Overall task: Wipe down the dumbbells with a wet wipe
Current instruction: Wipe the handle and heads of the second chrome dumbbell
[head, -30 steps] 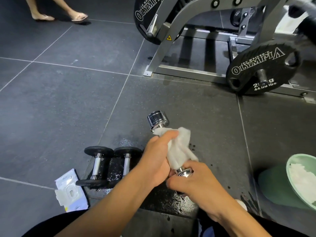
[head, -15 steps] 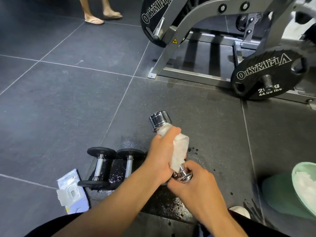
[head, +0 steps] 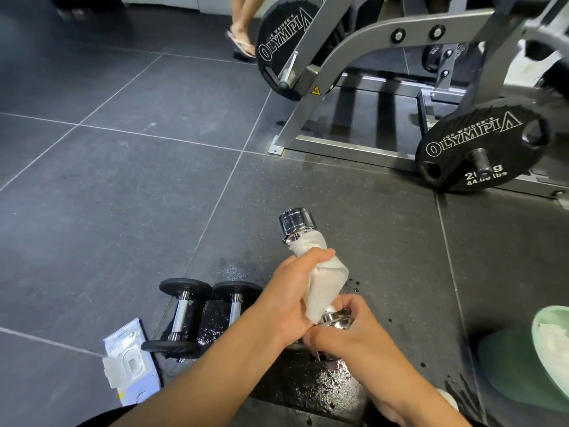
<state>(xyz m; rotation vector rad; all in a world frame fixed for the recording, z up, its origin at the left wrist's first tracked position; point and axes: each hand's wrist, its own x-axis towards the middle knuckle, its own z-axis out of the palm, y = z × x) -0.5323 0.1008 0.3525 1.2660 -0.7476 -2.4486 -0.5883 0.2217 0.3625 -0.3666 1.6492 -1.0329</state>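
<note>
A chrome dumbbell (head: 297, 222) is held above the floor, its far head pointing away from me. A white wet wipe (head: 324, 280) is wrapped round its handle, and my left hand (head: 292, 298) grips the wipe and the handle under it. My right hand (head: 348, 334) holds the near chrome head from below. Two black dumbbells (head: 184, 309) with chrome handles lie side by side on the wet floor to the left of my hands.
An open pack of wet wipes (head: 131, 362) lies at the lower left. A green bin (head: 542, 352) with white wipes inside stands at the right edge. A grey gym machine (head: 348, 60) with black Olympia plates (head: 480, 149) fills the back right. A person's sandalled foot (head: 241, 41) is beyond it.
My left hand has slid the wipe along the handle toward the far head and wrapped it tighter. The view has tilted up a little, and the person behind has walked right.
</note>
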